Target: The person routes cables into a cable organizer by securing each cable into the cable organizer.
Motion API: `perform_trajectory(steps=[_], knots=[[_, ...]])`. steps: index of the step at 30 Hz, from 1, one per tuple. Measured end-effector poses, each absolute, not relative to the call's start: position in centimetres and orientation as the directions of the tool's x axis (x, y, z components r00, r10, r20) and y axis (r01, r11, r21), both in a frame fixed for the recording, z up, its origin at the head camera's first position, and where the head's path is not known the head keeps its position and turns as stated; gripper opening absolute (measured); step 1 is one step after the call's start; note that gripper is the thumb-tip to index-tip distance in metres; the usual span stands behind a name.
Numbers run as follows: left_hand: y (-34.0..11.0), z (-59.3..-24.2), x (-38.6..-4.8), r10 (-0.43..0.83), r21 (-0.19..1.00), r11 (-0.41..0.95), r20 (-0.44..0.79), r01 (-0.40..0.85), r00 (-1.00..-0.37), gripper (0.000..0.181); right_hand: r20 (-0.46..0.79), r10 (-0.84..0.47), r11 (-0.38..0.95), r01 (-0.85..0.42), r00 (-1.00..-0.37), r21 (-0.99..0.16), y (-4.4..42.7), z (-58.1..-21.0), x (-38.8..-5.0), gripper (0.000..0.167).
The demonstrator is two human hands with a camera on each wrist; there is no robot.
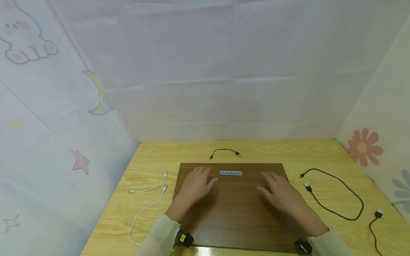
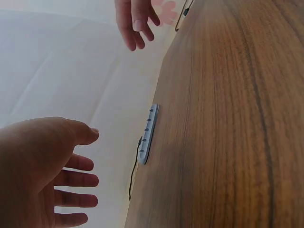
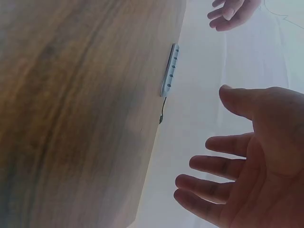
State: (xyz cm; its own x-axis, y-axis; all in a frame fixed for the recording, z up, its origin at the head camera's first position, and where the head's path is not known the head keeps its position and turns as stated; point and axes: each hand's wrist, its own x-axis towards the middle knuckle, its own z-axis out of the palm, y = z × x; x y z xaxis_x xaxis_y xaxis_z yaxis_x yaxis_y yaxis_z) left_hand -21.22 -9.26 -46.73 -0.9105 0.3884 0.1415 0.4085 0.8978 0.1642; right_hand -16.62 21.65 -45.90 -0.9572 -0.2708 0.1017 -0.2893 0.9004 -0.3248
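While left hand (image 1: 196,183) and right hand (image 1: 282,192) hover spread above the board (image 1: 237,213), 1 grey strip (image 1: 231,173) lies near its far edge. Outside lie 2 white cables (image 1: 164,188), 3 black cables (image 1: 308,187).

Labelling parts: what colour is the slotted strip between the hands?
The slotted strip is pale blue-grey, clearest in the left wrist view.

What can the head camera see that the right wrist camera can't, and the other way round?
Only the head view shows two white cables, a looping black cable and the red flower on the wall.

Only the right wrist view shows the palm of the right hand.

Both show the left hand, the brown board, the pale slotted strip and the short black cable, though the wrist view shows just part of that cable.
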Motion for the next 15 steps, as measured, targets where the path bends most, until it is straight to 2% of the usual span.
perform_trajectory(steps=[15], knots=[[-7.8, -46.8, -23.3, 0.366, 0.253, 0.889, 0.109, 0.382, -0.924, 0.051, 0.057, -0.299, 0.886, -0.299, -0.953, -0.353, 19.9, -45.5, -20.2, 0.059]])
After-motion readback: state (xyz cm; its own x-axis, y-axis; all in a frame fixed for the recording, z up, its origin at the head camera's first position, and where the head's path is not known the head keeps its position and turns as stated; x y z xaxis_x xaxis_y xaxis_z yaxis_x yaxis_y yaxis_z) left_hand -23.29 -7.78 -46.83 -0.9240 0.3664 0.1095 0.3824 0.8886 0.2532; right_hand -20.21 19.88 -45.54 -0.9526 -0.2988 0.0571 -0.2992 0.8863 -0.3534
